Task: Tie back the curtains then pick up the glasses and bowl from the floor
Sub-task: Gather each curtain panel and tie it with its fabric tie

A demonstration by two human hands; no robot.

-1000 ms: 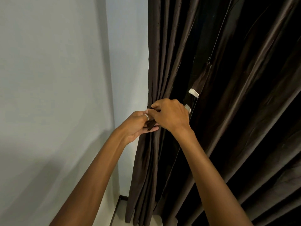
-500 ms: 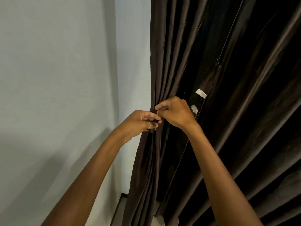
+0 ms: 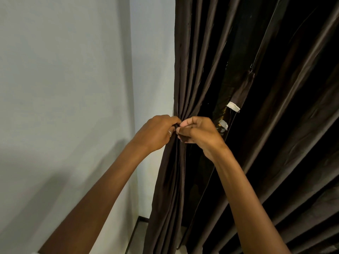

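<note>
At one curtain (image 3: 199, 61), two hands (image 3: 158, 133) (image 3: 199, 133)

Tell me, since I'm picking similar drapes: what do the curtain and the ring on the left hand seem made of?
The curtain: woven cloth, dark brown, slight satin sheen; soft folds catch light along their ridges. The ring on the left hand: probably metal, silvery and shiny; too small to tell more.

We note the left hand (image 3: 156, 132) and right hand (image 3: 200, 134) have fingertips buried in curtain (image 3: 201, 52) folds; the curtain's top is cut off.
</note>
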